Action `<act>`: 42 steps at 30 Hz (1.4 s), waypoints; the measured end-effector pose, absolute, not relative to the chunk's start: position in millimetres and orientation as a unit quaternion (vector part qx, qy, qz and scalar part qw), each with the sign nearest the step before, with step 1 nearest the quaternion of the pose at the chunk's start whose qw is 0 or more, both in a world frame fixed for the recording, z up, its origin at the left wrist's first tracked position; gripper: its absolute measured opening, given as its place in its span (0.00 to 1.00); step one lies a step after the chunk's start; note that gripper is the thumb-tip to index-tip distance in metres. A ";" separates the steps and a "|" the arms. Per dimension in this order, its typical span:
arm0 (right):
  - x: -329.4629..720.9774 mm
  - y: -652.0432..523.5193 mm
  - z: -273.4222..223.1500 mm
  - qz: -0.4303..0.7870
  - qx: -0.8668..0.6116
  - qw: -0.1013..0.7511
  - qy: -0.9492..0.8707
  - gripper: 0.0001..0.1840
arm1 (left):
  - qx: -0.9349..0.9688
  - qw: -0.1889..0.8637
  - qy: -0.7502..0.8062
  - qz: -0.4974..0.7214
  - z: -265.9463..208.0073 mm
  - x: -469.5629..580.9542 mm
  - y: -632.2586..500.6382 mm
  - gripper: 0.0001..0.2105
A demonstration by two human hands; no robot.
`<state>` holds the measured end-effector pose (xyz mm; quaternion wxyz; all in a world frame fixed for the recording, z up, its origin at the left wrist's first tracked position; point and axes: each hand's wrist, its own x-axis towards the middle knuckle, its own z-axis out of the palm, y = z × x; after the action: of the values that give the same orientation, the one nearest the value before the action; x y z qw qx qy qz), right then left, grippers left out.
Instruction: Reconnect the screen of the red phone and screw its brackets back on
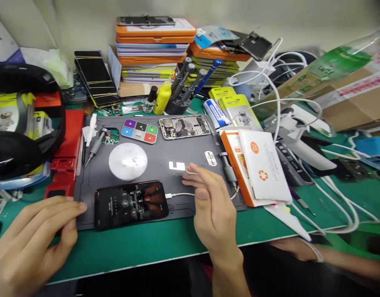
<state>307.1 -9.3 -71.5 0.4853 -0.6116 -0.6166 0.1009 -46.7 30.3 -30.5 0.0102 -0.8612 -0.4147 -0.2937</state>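
A smartphone (131, 205) lies face up at the front of the dark grey work mat (159, 181), its lit screen showing a number keypad. A white charging cable (181, 194) is plugged into its right end. My left hand (38, 239) rests by the mat's front left corner, fingers stretched out, left of the phone and apart from it. Over the cable, right of the phone, my right hand (213, 206) is raised with extended fingers; I make out nothing held in it. Near its fingertips lies a small white L-shaped piece (176, 166). Behind the phone sits a round white disc (128, 161).
An opened phone housing (185, 127), a coloured button tray (139, 131), a razor blade (210, 158) and screwdrivers (98, 145) lie on the mat. Boxes (261, 165) and a hot-air-style grey tool (304, 148) stand right. Another person's forearm (329, 258) shows at lower right.
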 end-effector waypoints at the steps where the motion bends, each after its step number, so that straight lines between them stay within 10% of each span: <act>1: 306.2 -8.6 -71.8 0.095 -0.614 0.492 -0.610 0.22 | -0.863 0.017 -0.412 -0.293 -26.9 -41.4 32.9 0.13; 23: 308.1 -10.4 -67.1 -0.052 -0.597 0.495 -0.629 0.19 | -0.875 0.034 -0.385 -0.291 -35.4 -39.3 24.5 0.19; 34: 253.6 -26.6 -55.2 -0.012 -0.431 0.296 -0.852 0.24 | -0.874 0.019 -0.380 -0.302 -32.2 -40.3 21.7 0.17; 42: 259.8 -28.9 -58.8 -0.018 -0.446 0.324 -0.834 0.22 | -0.873 0.010 -0.380 -0.306 -33.7 -43.9 19.8 0.18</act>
<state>259.8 -28.9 -58.8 0.3240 -0.4463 -0.8340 -0.0182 -43.9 19.8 -33.7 0.0104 -0.8729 -0.3801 -0.3056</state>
